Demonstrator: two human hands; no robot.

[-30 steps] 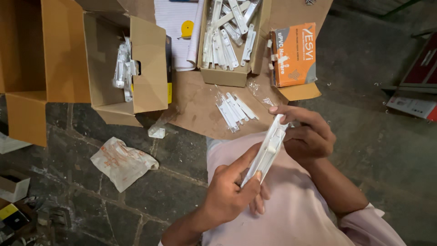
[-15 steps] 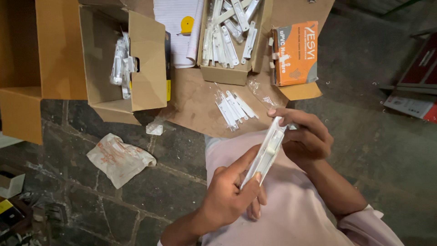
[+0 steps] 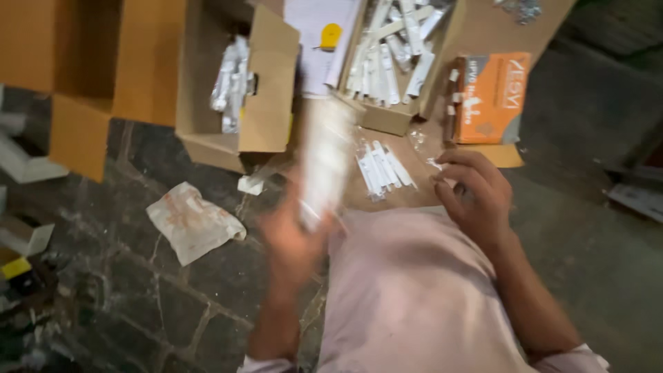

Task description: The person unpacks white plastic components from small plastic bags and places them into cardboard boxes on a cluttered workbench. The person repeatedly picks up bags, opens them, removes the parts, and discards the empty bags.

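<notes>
Floor: dark stone (image 3: 138, 304), cardboard sheet (image 3: 414, 193) far.
Left hand (image 3: 293, 238): blurred, closed round a white pouch (image 3: 324, 162), mid-scene.
Right hand (image 3: 473, 193): curled; holding anything, can't tell.
Strips (image 3: 383, 166): between hands.

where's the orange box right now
In the head view, the orange box lies at upper right on the cardboard sheet, just above the right hand and right of the open carton of white strips.

The boxes (image 3: 238, 103) are matt brown cardboard; the slim white strips (image 3: 383, 166) look like smooth plastic, some in glossy clear wrap. The orange carton (image 3: 492, 97) is printed card, the floor (image 3: 138, 304) rough dark stone, the crumpled wrapper (image 3: 193, 222) thin, creased plastic
</notes>
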